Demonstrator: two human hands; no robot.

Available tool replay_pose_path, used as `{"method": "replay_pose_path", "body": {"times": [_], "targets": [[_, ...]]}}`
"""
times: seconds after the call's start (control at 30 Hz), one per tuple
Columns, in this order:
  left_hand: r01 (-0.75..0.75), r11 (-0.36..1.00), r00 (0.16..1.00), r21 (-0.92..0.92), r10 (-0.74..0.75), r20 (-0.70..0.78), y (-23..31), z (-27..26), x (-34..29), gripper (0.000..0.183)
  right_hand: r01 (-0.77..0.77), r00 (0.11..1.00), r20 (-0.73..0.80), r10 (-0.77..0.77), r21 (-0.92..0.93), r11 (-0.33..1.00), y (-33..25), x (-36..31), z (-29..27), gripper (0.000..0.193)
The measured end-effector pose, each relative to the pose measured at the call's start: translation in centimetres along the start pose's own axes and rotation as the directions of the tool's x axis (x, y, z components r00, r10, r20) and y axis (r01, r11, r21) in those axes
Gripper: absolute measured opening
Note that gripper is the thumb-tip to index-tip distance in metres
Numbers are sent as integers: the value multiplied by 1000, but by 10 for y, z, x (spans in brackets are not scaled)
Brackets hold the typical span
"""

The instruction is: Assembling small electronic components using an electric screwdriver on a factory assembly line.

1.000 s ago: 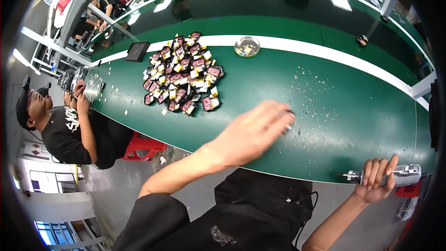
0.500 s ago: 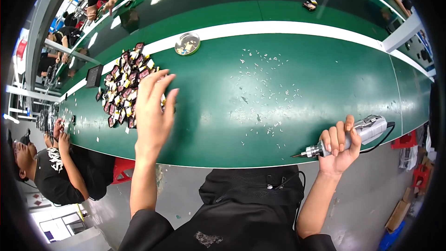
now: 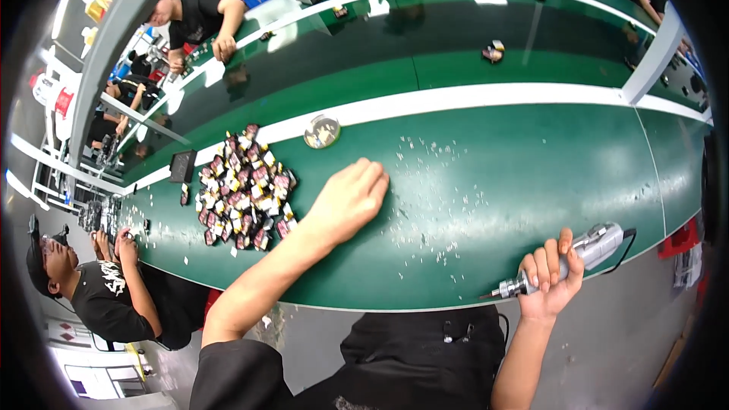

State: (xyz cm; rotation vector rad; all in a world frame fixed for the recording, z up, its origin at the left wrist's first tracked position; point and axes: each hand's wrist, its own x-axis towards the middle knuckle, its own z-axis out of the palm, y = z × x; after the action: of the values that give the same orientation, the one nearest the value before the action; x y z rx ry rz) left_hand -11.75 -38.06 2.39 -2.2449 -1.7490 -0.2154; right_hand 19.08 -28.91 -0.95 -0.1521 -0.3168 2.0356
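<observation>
Right hand [image 3: 548, 279] has its fingers wrapped round a silvery-grey cylindrical electric screwdriver [image 3: 598, 248] by the green worktop's [image 3: 577, 182] near edge. Left hand [image 3: 351, 196] is curled right of the heaped small black-and-pink parts [image 3: 244, 190], can't tell if it's holding anything.

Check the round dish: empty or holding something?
Holding something: small pale pieces show inside the round dish. How full, cannot tell.

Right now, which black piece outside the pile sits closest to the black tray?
The loose piece left of the pile, beside the black tray; other loose pieces, like the far piece beyond the white rail, lie well away.
</observation>
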Motion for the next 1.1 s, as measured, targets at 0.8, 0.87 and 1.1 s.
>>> {"method": "replay_pose_path", "body": {"times": [0.8,0.87,1.1], "targets": [[174,760,927,-626,-341,-157,127,-13,-17,11,49,969,-238,-61,-57,997,3,-22,45,9],[196,621,900,-759,-421,-111,141,-15,-12,10,99,964,-245,-106,-42,994,3,-27,57,9],[157,-157,838,-975,-502,215,176,-17,-4,9,271,951,-131,-280,-85,959,1,-39,83,11]]}}
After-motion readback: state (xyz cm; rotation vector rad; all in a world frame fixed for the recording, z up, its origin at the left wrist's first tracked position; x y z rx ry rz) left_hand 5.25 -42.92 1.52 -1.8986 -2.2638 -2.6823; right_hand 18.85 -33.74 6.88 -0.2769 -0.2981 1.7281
